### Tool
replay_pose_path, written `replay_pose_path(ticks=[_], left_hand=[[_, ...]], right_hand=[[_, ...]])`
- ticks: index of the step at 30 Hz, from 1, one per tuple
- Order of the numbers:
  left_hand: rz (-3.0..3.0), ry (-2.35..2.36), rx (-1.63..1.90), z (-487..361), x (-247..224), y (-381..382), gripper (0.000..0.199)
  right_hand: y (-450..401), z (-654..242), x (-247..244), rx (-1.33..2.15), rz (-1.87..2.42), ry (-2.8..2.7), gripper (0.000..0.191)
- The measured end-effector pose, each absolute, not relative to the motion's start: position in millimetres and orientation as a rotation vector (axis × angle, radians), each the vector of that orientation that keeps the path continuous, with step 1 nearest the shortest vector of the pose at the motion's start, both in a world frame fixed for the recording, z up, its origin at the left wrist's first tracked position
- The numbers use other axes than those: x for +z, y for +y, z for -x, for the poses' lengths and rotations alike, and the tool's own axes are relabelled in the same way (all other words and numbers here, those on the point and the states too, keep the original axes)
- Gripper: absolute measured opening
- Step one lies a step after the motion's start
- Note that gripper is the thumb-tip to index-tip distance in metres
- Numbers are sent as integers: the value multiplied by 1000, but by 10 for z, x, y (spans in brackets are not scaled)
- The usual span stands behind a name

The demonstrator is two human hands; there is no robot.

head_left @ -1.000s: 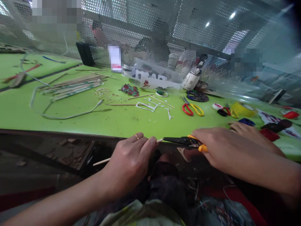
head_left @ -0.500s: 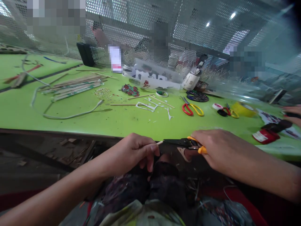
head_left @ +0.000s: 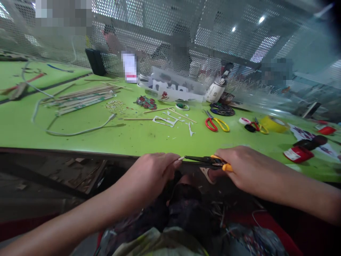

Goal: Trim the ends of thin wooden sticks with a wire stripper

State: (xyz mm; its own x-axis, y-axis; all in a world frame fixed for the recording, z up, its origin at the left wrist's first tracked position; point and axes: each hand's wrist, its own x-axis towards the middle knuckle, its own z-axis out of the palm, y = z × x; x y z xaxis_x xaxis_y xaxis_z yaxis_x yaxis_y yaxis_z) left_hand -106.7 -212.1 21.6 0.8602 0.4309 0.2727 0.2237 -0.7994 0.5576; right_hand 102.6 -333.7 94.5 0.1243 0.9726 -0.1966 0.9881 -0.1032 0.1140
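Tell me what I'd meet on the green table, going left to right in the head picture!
Blue strip → black box → glowing screen → white ring with a green middle → bigger red-and-yellow scissors → small pink-and-white roll → yellow tape roll.

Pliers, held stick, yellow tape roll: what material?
Pliers: likely metal nose, dark and slim; orange grips, probably smooth plastic or rubber, evenly coloured. Stick: probably bare wood or bamboo, pale and matte. Tape roll: likely glossy plastic film, from its sheen.
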Motion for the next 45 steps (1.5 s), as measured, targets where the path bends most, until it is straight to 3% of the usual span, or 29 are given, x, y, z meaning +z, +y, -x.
replay_pose_path(ticks=[4, 6, 10, 14, 17, 22, 24, 26, 30, 35, 38, 42, 45], left_hand=[[-2081, 416, 135, 1092, 334, -2085, 44], [-2235, 446, 305, 1084, 289, -2118, 43], [-2820, 394, 1036, 1063, 73, -2221, 27], [-2953, 297, 1149, 1044, -16, -2253, 23], [-2737, 430, 914, 1030, 94, -2209, 26], [-2005, 410, 122, 1043, 343, -2083, 38], [-1925, 396, 49, 1053, 345, -2074, 41], [-2134, 414, 241, 1062, 285, -2105, 41], [-2838, 312, 949, 1065, 135, -2214, 29], [-3087, 292, 1090, 1021, 118, -2236, 24], [-2925, 376, 920, 1022, 176, -2175, 26], [-2349, 418, 336, 1064, 288, -2055, 37], [-2053, 407, 97, 1072, 331, -2012, 42]], right_hand=[[-3368, -969, 979, -162, -2187, 1885, 19], [-3371, -968, 985, -154, -2208, 1869, 23], [-3367, -1011, 977, -158, -2194, 1888, 19], [-3364, -1054, 959, -171, -2177, 1951, 15], [-3364, -1054, 959, -148, -2184, 1946, 14], [-3376, -999, 968, -172, -2190, 1898, 16], [-3381, -980, 968, -177, -2196, 1862, 20], [-3386, -975, 968, -163, -2203, 1853, 22], [-3387, -1012, 957, -191, -2191, 1929, 15], [-3335, -1070, 934, -193, -2171, 1967, 16], [-3326, -1068, 940, -157, -2192, 1936, 15], [-3367, -1045, 944, -115, -2195, 1872, 25], [-3392, -1034, 935, -144, -2210, 1848, 25]])
